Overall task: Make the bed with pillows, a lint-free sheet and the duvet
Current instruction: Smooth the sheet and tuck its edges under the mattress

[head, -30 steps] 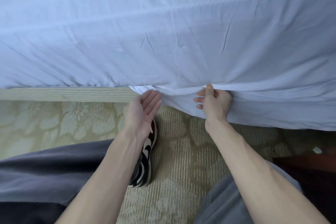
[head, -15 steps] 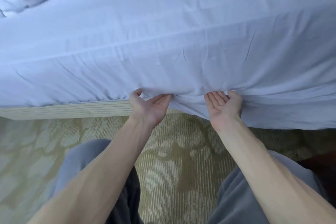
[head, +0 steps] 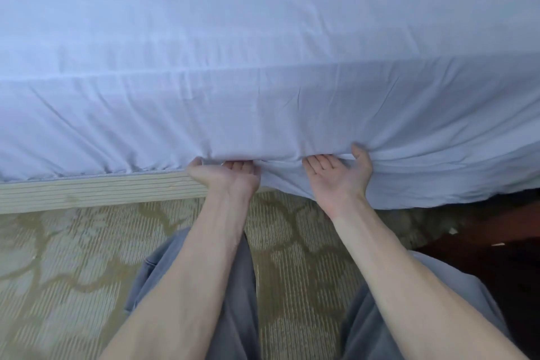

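Note:
A pale blue-white sheet [head: 263,38] covers the mattress top and hangs down its near side. Both my hands are palm-up at the sheet's lower edge, where the mattress meets the bed base. My left hand [head: 226,174] has its fingertips pushed under the mattress with the sheet, thumb out to the left. My right hand [head: 340,175] lies just right of it, fingers straight and partly hidden under the fold, thumb raised against the cloth. To the right of my hands the sheet hangs loose below the mattress line; to the left it is tucked in.
A light ribbed bed base [head: 96,188] runs along the left below the mattress. Patterned beige carpet [head: 73,272] lies in front. My grey-trousered legs [head: 230,301] fill the lower middle. Dark reddish wooden furniture [head: 496,231] stands at the lower right.
Both hands have gone deeper under the mattress edge, pushing the sheet in. One second ago my right hand pinched the sheet edge; now its fingers are straight. The camera tilted down.

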{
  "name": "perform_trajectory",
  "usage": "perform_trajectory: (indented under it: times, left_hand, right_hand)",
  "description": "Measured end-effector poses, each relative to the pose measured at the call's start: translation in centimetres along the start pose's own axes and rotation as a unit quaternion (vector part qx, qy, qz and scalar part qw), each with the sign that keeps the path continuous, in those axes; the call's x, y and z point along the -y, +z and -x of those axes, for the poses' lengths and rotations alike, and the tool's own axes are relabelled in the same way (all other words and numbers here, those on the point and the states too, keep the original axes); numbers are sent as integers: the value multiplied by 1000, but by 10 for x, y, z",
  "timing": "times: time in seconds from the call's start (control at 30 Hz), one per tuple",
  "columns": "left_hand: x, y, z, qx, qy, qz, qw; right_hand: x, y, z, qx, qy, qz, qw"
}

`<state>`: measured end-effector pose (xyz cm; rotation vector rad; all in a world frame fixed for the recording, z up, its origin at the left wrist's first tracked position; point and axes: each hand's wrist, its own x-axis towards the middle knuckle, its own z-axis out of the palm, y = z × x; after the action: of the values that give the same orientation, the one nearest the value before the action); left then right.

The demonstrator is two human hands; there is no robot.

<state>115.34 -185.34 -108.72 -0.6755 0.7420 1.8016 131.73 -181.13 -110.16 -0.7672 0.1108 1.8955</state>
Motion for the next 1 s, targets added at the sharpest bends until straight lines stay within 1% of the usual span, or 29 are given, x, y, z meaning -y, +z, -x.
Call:
perform_trajectory:
  times: [0.03, 0.1, 0.17, 0.27, 0.37, 0.43, 0.5, 0.57, 0.6, 0.67, 0.73, 0.8, 0.87, 0.93, 1.0]
  left_hand:
    - [5, 5, 1, -29, 20, -10, 999]
    - [12, 16, 5, -62, 48, 8, 997]
    - [12, 20, 5, -67, 63, 29, 995]
    - [12, 9, 3, -40, 71, -13, 997]
    - [7, 1, 8, 6, 28, -37, 999]
    - [1, -4, 11, 15, 16, -61, 998]
    - [-4, -12, 13, -25, 24, -110, 993]
    - [-6, -17, 12, -74, 22, -140, 987]
    - [-7, -18, 11, -82, 13, -142, 986]
    - [-7, -17, 8, -53, -12, -115, 992]
    - [-8, -15, 5, -21, -25, -85, 996]
    - [-10, -14, 1, -24, -30, -78, 996]
    - [-12, -17, -2, -25, -32, -75, 996]
    - [-12, -18, -5, -22, -37, -77, 996]
    - [-10, -18, -4, -23, -47, -88, 995]
  right_hand:
    - [-2, -1, -4, -4, -4, 2, 1000]
    - [-7, -1, -11, -11, -17, 3, 1000]
    - [-7, -2, -16, -17, -18, 19, 1000]
    - [3, -9, -20, -26, -8, 73, 997]
    - [16, -14, -19, -37, 14, 181, 983]
    - [21, -21, -15, -60, 40, 248, 966]
    - [20, -29, -13, -97, 86, 274, 953]
    - [8, -35, -15, -119, 150, 269, 944]
    - [-2, -35, -16, -116, 179, 253, 943]
    - [-21, -31, -18, -93, 202, 230, 948]
    - [-30, -22, -20, -69, 163, 210, 962]
    - [-27, -14, -24, -65, 104, 178, 976]
    - [-23, -11, -27, -68, 73, 170, 980]
    - [-23, -14, -26, -74, 82, 198, 974]
    - [-29, -20, -23, -94, 116, 230, 962]
